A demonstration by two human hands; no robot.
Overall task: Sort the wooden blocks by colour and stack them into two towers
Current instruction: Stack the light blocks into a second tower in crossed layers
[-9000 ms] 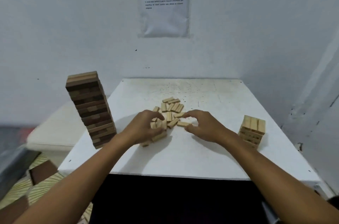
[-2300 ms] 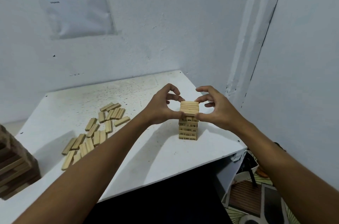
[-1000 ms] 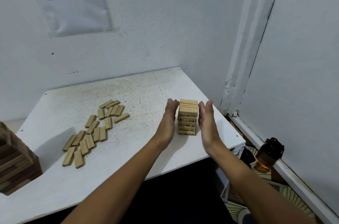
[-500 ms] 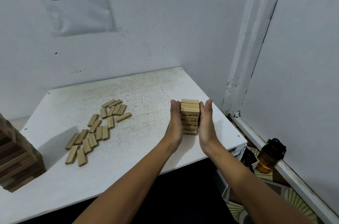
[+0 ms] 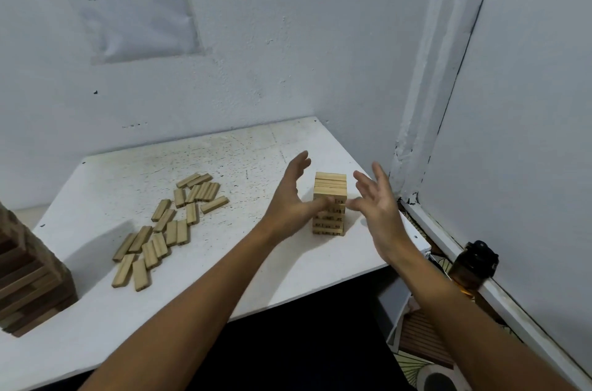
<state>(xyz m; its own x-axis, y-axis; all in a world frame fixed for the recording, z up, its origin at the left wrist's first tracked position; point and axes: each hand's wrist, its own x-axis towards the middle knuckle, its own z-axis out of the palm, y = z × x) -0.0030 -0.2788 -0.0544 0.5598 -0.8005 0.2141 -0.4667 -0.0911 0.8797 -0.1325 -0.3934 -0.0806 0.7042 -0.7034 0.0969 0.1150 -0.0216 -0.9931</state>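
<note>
here, the scene in lines:
light tower [image 5: 330,198]: stands upright at the right of the white table [image 5: 224,288], near its right edge.
left hand [image 5: 293,201]: just left of the tower, fingers spread wide, holding nothing; thumb blurred in front of the tower's middle.
right hand [image 5: 376,201]: just right of the tower, fingers splayed wide, holding nothing.
loose light blocks [image 5: 166,230]: scattered flat, left of centre.
dark tower [image 5: 25,281]: far left edge, partly cut off.
bottle [image 5: 474,265]: below the table, right, by the wall.
</note>
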